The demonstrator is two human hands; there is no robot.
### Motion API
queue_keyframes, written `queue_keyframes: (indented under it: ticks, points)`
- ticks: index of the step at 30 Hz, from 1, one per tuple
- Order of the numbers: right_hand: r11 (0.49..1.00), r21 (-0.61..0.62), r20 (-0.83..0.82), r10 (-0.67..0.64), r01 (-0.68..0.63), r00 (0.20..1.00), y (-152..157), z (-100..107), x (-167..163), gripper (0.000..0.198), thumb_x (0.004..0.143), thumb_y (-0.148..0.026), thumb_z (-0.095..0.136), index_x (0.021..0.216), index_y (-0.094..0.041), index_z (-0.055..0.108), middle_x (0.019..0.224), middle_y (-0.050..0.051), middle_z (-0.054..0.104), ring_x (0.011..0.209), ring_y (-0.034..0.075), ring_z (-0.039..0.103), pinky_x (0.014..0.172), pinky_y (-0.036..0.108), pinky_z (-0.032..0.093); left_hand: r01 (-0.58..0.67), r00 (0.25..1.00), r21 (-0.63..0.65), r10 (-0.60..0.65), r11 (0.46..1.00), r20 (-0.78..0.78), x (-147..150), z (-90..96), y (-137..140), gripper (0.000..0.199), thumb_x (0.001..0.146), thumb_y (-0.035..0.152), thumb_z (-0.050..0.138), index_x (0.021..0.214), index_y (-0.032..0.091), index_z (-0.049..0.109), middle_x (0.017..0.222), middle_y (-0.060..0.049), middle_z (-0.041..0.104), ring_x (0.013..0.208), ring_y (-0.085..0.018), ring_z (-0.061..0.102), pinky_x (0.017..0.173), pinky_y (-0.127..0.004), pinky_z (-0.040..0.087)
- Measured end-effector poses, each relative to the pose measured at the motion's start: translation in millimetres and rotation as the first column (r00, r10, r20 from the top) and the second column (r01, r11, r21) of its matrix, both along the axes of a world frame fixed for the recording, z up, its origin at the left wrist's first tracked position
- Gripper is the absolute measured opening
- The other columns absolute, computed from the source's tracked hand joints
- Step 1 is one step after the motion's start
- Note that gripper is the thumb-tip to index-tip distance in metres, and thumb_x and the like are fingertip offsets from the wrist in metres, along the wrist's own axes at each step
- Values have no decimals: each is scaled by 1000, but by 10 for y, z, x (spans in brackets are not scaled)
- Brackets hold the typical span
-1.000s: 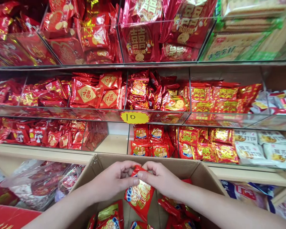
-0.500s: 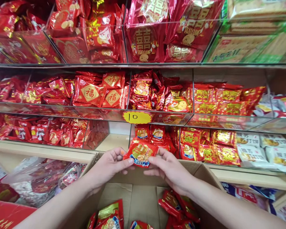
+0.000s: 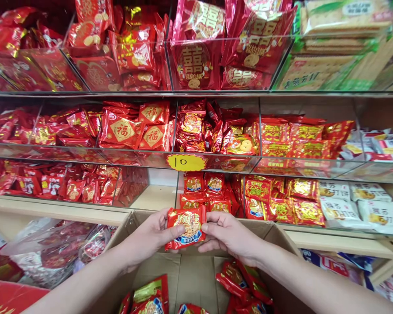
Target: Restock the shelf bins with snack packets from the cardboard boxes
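Note:
Between my two hands is a red biscuit packet [image 3: 190, 227] with gold lettering and a blue band, its front turned toward me. My left hand [image 3: 160, 231] grips its left side, thumb across the front. At the right edge, my right hand [image 3: 221, 233] pinches it between thumb and fingers. Both hands are over the far rim of an open cardboard box [image 3: 196, 272]. Inside the box lie several like red packets [image 3: 244, 283]. Just behind the held packet, a lower shelf bin holds matching packets [image 3: 214, 187] in rows.
Clear-fronted shelves [image 3: 134, 155] full of red packets span the view. A yellow tag [image 3: 186, 162] marked 10 hangs on the middle shelf edge. White packets [image 3: 339, 209] sit lower right, green-wrapped crackers [image 3: 321, 72] upper right. Bagged goods [image 3: 62, 248] lie below left.
The packet has come down a little and turned more upright, so its front shows fully. Both hands lowered slightly with it, and the packets in the bin behind are more visible.

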State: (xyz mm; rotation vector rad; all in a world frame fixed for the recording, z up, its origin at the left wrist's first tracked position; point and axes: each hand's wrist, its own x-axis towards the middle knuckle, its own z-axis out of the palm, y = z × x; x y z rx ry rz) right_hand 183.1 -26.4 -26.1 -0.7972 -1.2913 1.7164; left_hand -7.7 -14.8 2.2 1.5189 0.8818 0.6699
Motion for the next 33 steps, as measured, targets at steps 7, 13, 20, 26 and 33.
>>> queue_keyframes:
  ticks: [7, 13, 20, 26, 33]
  points:
    - [994, 108, 184, -14, -7, 983, -23, -27, -19, 31, 75, -36, 52, 96, -14, 48, 73, 1, 58, 57, 10, 59, 55, 25, 50, 5, 994, -39, -9, 999, -113, 20, 14, -37, 32, 74, 40, 53, 96, 18, 44, 83, -2, 62, 50, -8, 58, 41, -15, 38]
    - [997, 73, 210, -2, -14, 978, 6, -25, -2, 30, 72, -37, 54, 90, -15, 47, 60, -2, 54, 50, 10, 56, 45, 22, 44, -15, 981, -54, 4, 998, -192, 21, 47, -32, 35, 73, 43, 53, 96, 19, 42, 74, 1, 61, 37, -5, 52, 32, -13, 31]
    - [987, 147, 171, -92, 67, 981, 39, 1, 16, 38, 65, -31, 64, 97, -17, 48, 79, 1, 60, 73, 12, 58, 66, 26, 46, -19, 974, 9, 20, 1000, -227, 77, 7, -47, 38, 73, 41, 52, 101, 20, 39, 70, 5, 58, 27, 0, 41, 25, -12, 24]
    - [942, 228, 238, -298, 244, 924, 261, 161, 186, 44, 63, -32, 66, 98, -18, 44, 80, 2, 61, 70, 12, 58, 60, 24, 46, -107, 972, 158, 137, 982, -193, 37, -90, 9, 51, 77, 43, 44, 119, 25, 23, 75, 4, 52, 32, -3, 42, 27, -13, 32]
    - [819, 377, 465, -571, 432, 677, 1051, 133, 208, 29, 70, -23, 55, 96, -15, 45, 92, 9, 60, 75, 15, 58, 62, 28, 47, -21, 958, 214, 81, 977, -275, 13, -209, 11, 38, 75, 35, 47, 109, 23, 38, 70, 5, 46, 42, -5, 37, 30, -14, 36]
